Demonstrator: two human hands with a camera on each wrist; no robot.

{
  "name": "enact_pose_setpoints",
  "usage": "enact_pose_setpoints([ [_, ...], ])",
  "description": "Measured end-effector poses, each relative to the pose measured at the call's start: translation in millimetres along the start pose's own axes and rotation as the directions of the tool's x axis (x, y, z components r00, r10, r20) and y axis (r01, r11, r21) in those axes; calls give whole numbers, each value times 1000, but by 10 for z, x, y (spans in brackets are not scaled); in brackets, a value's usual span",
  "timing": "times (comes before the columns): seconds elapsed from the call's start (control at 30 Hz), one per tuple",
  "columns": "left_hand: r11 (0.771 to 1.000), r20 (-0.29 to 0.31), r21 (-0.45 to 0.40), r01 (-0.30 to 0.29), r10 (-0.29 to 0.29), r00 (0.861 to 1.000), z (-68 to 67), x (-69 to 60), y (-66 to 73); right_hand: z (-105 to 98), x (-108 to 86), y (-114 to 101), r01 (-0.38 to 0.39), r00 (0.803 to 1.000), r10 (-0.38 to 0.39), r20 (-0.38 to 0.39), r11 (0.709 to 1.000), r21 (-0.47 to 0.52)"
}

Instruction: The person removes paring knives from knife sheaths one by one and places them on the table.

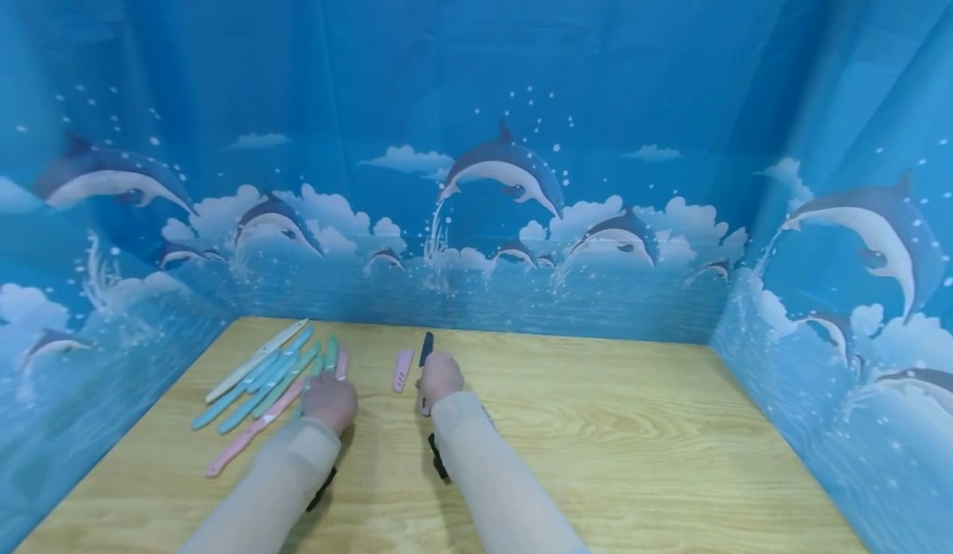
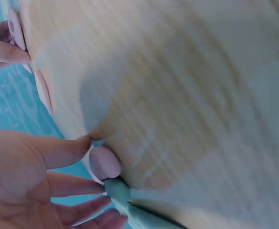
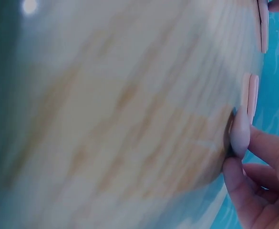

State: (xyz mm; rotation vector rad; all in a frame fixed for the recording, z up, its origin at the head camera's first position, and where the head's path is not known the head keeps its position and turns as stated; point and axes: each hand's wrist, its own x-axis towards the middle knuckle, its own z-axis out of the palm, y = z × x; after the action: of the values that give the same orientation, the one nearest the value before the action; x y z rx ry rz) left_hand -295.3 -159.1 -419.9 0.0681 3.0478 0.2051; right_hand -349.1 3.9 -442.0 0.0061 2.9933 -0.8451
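Note:
My right hand (image 1: 441, 376) pinches the pink handle (image 3: 240, 134) of a small knife between thumb and fingers, low over the table. Its dark blade (image 1: 427, 347) points away from me. Just left of it lies a pink blade sheath (image 1: 402, 370). My left hand (image 1: 330, 403) is at the right end of a group of knives, fingers fairly straight. In the left wrist view its thumb and forefinger lie either side of a rounded pink end (image 2: 105, 163), other fingertips near a green one (image 2: 118, 191). The hand partly hides these pieces in the head view.
Several knives with pale blue (image 1: 216, 412), green (image 1: 271, 397) and pink (image 1: 227, 459) handles lie fanned at the left. A cream-coloured long knife (image 1: 256, 361) is outermost. The wooden table (image 1: 610, 430) meets a blue dolphin-print curtain (image 1: 596, 124) at back and sides.

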Motion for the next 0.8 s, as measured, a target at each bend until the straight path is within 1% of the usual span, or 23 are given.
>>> enact_pose_setpoints([
  [0.03,1000,-19,21,-13,13,1000,-3,3,2,-4,-3,2,-1,1000,1,2,1000,9],
  [0.13,1000,-47,12,-21,21,999,-15,-15,16,-6,-15,16,-5,1000,4,13,999,43],
  [0.27,998,-59,-28,-50,48,997,-39,-66,24,-2,-34,34,-10,999,7,32,996,93],
  [0.33,996,-58,-74,-49,45,997,-61,-66,20,0,-31,36,-6,999,2,35,995,101],
  [0.37,994,-56,-105,-40,34,998,-69,-58,16,-5,-27,34,2,1000,-4,31,996,86],
  [0.4,990,-49,-135,-34,27,998,-69,-40,6,-6,-18,33,12,1000,-13,24,999,49],
  [0.5,978,-26,-209,-22,17,1000,-61,22,-34,-21,3,35,11,1000,-10,5,998,-57],
  [0.57,976,-2,-217,-11,10,1000,-40,59,-52,-52,7,44,21,1000,-21,5,991,-132],
  [0.6,976,10,-216,-3,5,1000,-31,82,-59,-71,6,51,20,1000,-18,13,989,-147],
  [0.63,978,19,-209,11,-7,1000,-31,95,-58,-93,3,62,19,1000,-17,19,990,-141],
  [0.67,979,14,-201,23,-21,1000,1,132,-72,-126,-4,70,23,999,-19,31,991,-128],
  [0.73,981,30,-184,58,-53,998,-10,162,-57,-188,-13,91,39,999,-35,40,994,-98],
  [0.8,976,34,-201,83,-78,996,-24,180,-45,-238,-18,118,65,997,-60,54,994,-88],
])
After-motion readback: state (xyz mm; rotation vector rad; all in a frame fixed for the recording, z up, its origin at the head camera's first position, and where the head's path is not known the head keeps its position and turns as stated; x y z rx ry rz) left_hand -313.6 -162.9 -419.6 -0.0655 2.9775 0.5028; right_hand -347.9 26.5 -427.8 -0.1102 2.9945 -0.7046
